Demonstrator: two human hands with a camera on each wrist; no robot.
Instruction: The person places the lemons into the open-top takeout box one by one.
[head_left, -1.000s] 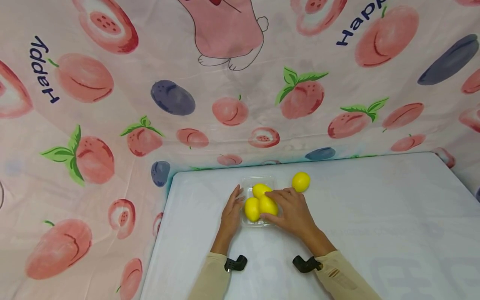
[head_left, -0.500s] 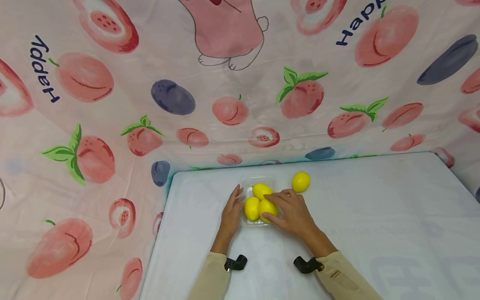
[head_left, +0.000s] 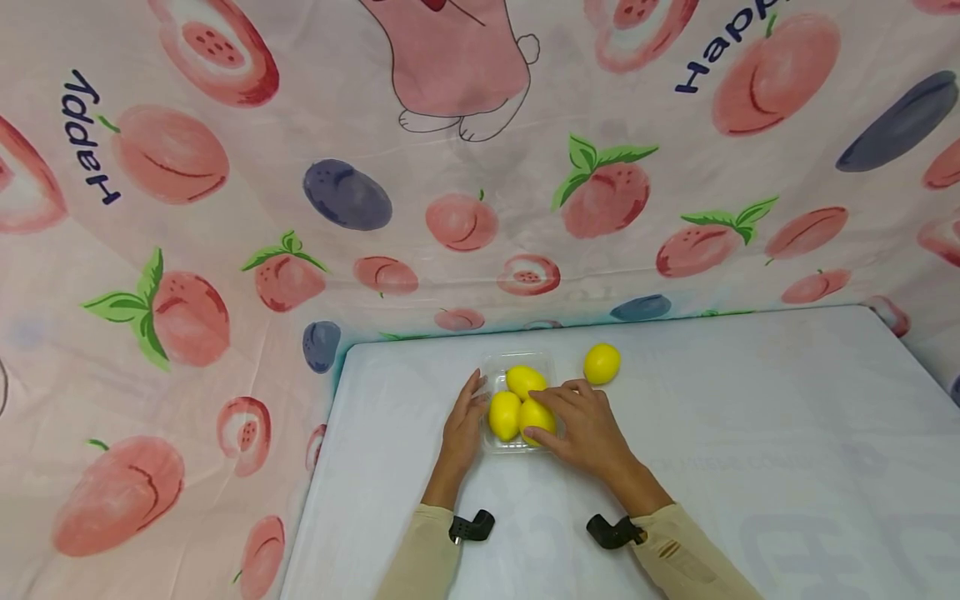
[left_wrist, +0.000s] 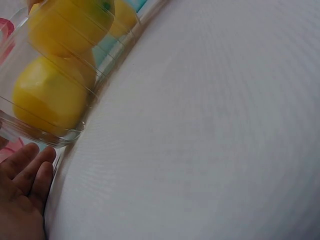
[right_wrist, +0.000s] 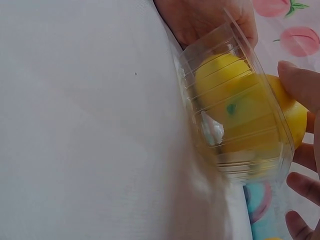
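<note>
Item 1: clear plastic tray (head_left: 495, 364), lower centre of the head view, standing on the white counter (head_left: 750, 433). Contents: three yellow lemons, one at the far end (head_left: 524, 380), one near left (head_left: 504, 415), one near right (head_left: 536, 414), touching one another.

Item 2: left hand (head_left: 463, 423), just left of the tray. Fingers straight, laid flat against the tray's left wall; grip open, holding nothing. In the left wrist view the fingertips (left_wrist: 31, 165) lie beside the tray's base.

Item 3: right hand (head_left: 587, 423), just right of the tray. Fingers and thumb curl over the near-right lemon, touching it; grip part closed round the fruit. In the right wrist view the fingers (right_wrist: 300, 87) press on a lemon at the tray's rim.

Item 4: loose lemon (head_left: 602, 363), on the counter to the right of the tray, apart from it, just beyond the right hand.

Item 5: fruit-print cloth (head_left: 225, 208), pink, filling the upper and left of the frame behind the counter.
</note>
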